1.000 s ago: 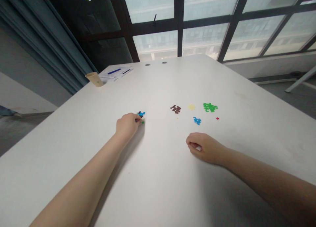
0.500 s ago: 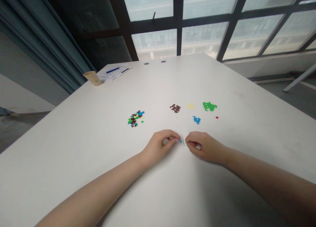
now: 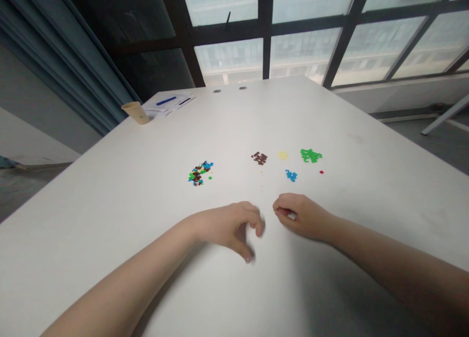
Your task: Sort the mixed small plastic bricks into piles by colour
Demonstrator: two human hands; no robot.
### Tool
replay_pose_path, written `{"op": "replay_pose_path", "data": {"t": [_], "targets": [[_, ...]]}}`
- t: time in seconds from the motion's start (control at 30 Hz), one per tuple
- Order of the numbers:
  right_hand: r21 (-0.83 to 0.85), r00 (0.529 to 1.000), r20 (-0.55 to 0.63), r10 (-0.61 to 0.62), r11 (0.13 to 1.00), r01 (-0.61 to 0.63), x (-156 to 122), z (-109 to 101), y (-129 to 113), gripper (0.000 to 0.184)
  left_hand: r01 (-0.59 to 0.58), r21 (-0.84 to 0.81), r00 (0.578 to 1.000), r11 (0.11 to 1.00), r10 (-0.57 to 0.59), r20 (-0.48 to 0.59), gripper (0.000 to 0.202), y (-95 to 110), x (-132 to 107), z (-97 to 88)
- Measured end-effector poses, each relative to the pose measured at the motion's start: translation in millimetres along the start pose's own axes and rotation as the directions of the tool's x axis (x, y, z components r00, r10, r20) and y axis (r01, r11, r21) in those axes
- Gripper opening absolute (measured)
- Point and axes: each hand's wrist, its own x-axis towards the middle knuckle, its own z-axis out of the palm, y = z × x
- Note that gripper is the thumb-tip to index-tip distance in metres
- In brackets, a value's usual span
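**Pinch on the right, nothing showing on the left**

My left hand (image 3: 229,228) is loosely curled above the white tabletop (image 3: 359,132), its fingers parted and nothing visible in them. My right hand (image 3: 303,217) sits just beside it, thumb and fingers drawn into a pinch. A tiny pale speck (image 3: 274,211) shows at the tip of that pinch, but from here I can't tell whether it's gripped.

Ahead of the hands lies a mixed pile (image 3: 201,173) of small blue, green, brown and pale pieces, nearer my left hand. To its right, set apart, are brown pieces (image 3: 259,158), yellow pieces (image 3: 282,155), green pieces (image 3: 311,155), blue pieces (image 3: 291,176) and one red piece (image 3: 321,172) — each color in its own patch. Far off by the tabletop's edge stand a paper cup (image 3: 135,112) and papers (image 3: 172,102) with a blue pen (image 3: 166,101) on them.
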Motion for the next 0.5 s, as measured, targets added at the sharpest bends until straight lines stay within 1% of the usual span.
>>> {"op": "replay_pose_path", "data": {"t": [0.03,0.1,0.23,0.3,0.33,0.4,0.5], "targets": [[0.001,1.0,0.0,-0.004,1.0,0.004,0,0,1,0.014,-0.017,0.009,0.999,1.0,0.016,0.05,0.029,2,-2,-1.1],[0.002,1.0,0.0,-0.013,1.0,0.013,0,1,2,0.014,-0.01,0.035,0.995,0.999,0.007,0.096,0.024,5,-5,-0.3],[-0.001,1.0,-0.002,-0.014,1.0,0.014,0,3,3,0.014,0.028,0.109,0.996,0.994,-0.037,0.085,0.011,4,-6,6.6],[-0.003,1.0,0.001,-0.011,1.0,0.011,1,3,3,0.014,0.025,0.094,0.996,0.995,-0.032,0.08,0.004,3,-5,8.9],[-0.006,1.0,0.004,-0.012,1.0,0.012,1,2,3,0.014,0.017,0.07,0.997,0.997,-0.023,0.074,0.002,1,-3,9.5],[-0.013,1.0,0.011,-0.015,1.0,0.015,1,2,2,0.014,0.012,0.015,0.999,1.0,-0.013,0.032,0.006,-1,-1,9.9],[-0.012,1.0,0.019,-0.02,1.0,0.02,1,0,1,0.015,0.051,-0.026,0.997,0.998,-0.053,-0.061,0.009,-4,2,9.9]]}}
